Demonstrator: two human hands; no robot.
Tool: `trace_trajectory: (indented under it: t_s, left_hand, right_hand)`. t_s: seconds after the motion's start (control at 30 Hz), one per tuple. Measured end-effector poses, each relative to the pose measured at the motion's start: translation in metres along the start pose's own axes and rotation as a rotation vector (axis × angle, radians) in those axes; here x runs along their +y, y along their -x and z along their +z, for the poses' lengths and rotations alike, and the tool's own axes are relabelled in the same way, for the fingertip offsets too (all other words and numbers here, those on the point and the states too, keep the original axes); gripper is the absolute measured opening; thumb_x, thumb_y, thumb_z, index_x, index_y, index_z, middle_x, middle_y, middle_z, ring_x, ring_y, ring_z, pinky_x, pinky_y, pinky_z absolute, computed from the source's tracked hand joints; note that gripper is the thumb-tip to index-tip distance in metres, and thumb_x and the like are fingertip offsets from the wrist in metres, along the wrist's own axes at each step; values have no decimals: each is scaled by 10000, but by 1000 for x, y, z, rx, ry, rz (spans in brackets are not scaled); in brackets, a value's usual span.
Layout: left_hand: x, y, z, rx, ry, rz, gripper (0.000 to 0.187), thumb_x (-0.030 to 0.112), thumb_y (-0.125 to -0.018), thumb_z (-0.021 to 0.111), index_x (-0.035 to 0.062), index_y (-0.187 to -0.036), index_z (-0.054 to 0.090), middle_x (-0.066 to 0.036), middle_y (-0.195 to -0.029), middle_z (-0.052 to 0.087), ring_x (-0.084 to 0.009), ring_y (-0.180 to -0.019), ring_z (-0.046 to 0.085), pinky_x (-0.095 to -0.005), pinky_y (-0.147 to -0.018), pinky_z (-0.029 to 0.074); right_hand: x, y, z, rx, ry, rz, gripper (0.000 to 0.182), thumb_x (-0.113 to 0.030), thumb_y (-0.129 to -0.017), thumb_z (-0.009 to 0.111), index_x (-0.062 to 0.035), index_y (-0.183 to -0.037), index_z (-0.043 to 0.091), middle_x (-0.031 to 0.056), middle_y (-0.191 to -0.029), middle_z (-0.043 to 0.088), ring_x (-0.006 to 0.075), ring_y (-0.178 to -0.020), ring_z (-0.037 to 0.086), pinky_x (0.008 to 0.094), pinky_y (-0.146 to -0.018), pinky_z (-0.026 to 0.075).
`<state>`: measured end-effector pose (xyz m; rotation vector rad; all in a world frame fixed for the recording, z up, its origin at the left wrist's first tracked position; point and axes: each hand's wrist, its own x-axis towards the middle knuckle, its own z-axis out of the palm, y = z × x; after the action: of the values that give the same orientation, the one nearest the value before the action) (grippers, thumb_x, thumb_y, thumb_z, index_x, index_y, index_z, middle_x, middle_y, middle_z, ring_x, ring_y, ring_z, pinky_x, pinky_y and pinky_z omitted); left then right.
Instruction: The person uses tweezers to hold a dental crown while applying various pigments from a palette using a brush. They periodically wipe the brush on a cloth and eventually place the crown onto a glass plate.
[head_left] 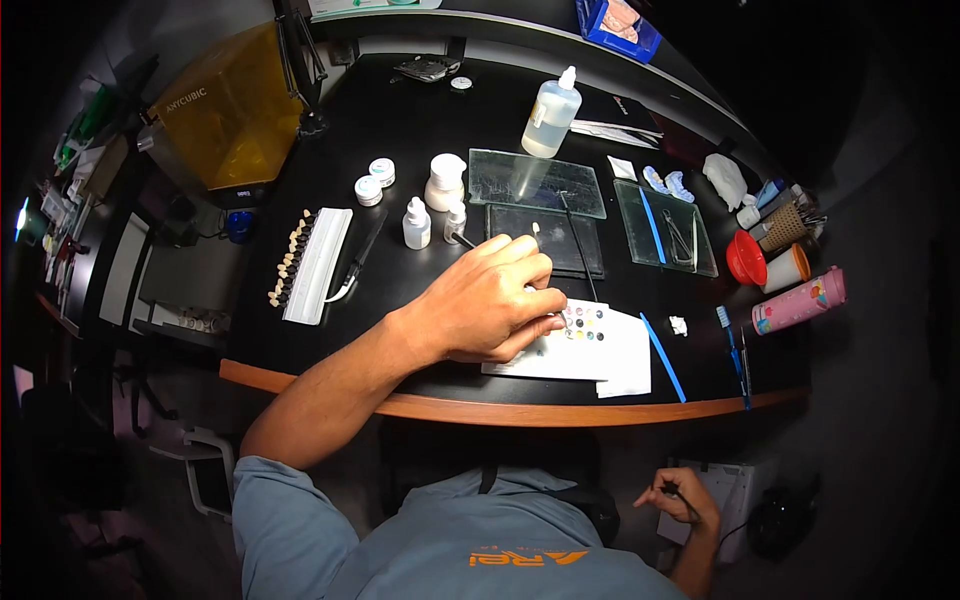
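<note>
My left hand [490, 300] reaches across the black table [400, 290] and rests on a white card [600, 350] that carries several small colour dots [585, 323]. Its fingers are pinched together at the card's edge around a thin tool. A small white tip [537, 231] shows above the knuckles, and a dark end [462, 239] sticks out behind the hand. What the fingertips touch is hidden. My right hand [682, 500] hangs below the table's front edge, its fingers closed on a thin dark brush-like stick [690, 512].
Glass slabs [535, 182] lie behind the hand, one with tweezers [680, 240]. A tooth shade guide [300, 262], small bottles [417, 224], jars [376, 180] and a liquid bottle [551, 115] stand farther back. A red funnel [745, 258], cups, a pink tube [800, 302] and blue tools sit at right.
</note>
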<state>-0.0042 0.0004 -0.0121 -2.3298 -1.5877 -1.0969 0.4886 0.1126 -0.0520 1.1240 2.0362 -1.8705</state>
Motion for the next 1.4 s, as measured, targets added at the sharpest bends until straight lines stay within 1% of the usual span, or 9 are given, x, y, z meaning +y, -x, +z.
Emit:
trace_trajectory:
  t_s: [0.1, 0.2, 0.33, 0.4, 0.47, 0.6, 0.83, 1.13, 1.4]
  left_hand:
    - [-1, -2, -2, 2, -25, 7, 180, 265, -938, 824, 115, -1033, 797, -43, -883, 565, -247, -877, 566, -393, -764, 479]
    - [-1, -4, -3, -10, -29, 12, 178, 226, -918, 838, 98, -1033, 793, -52, -881, 564, -260, -875, 567, -406, -765, 485]
    - [-1, -6, -1, -19, -22, 19, 157, 188, -912, 831, 79, -1019, 793, -72, -873, 588, -272, -859, 574, -412, -778, 486]
    - [1, -7, -2, -42, -19, 2, 151, 170, -906, 831, 73, -1016, 794, -72, -866, 585, -269, -852, 570, -411, -790, 480]
    - [1, -7, -1, -29, -5, -15, 151, 156, -896, 836, 68, -1013, 798, -68, -853, 579, -263, -839, 559, -406, -792, 475]
    - [1, -7, -2, -14, -16, -34, 163, 150, -887, 843, 65, -1023, 810, -52, -832, 562, -241, -833, 545, -393, -771, 465]
    - [1, -7, -4, -31, -23, -64, 174, 143, -887, 839, 70, -1042, 816, -48, -830, 553, -238, -818, 533, -383, -754, 450]
    - [4, -10, -8, -36, -42, -56, 181, 153, -888, 839, 67, -1047, 820, -47, -828, 571, -229, -813, 543, -384, -754, 451]
    - [2, -9, -7, -37, -48, -68, 180, 147, -887, 837, 68, -1048, 822, -47, -828, 569, -231, -813, 541, -383, -749, 450]
  right_hand:
    - [-49, 10, -12, -120, -18, -126, 669, -621, -1113, 541, -2, -902, 682, 180, -921, 805, 179, -890, 758, 300, -799, 541]
    - [-93, 7, -8, -141, 121, -271, 891, -771, -1096, 296, 25, -1060, 693, 187, -953, 811, 186, -885, 727, 301, -807, 499]
    - [-117, -26, 16, 223, -10, -563, 557, -485, -1099, 440, 25, -1222, 626, 197, -1009, 821, 148, -819, 688, 295, -736, 478]
    - [-118, -55, 18, 321, -51, -668, 397, -296, -1025, 498, 28, -1217, 623, 213, -1035, 815, 145, -840, 707, 294, -761, 532]
    - [-127, -75, 29, 371, -139, -692, 317, -181, -997, 527, 43, -1212, 592, 267, -1085, 798, 189, -861, 731, 298, -804, 540]
    - [-135, -112, 40, 387, -291, -803, 207, 4, -980, 624, 76, -1155, 707, 221, -1008, 796, 145, -830, 737, 285, -801, 619]
    - [-132, -138, 63, 468, -251, -833, 62, 37, -953, 667, 57, -1002, 700, 137, -834, 771, 90, -704, 694, 210, -652, 543]
    - [-130, -138, 66, 538, -130, -793, 47, 37, -854, 662, 42, -839, 707, 86, -720, 741, 87, -634, 682, 229, -596, 524]
    - [-132, -139, 67, 539, -66, -767, 6, 29, -839, 714, 24, -836, 713, 53, -686, 713, 60, -610, 643, 212, -559, 453]
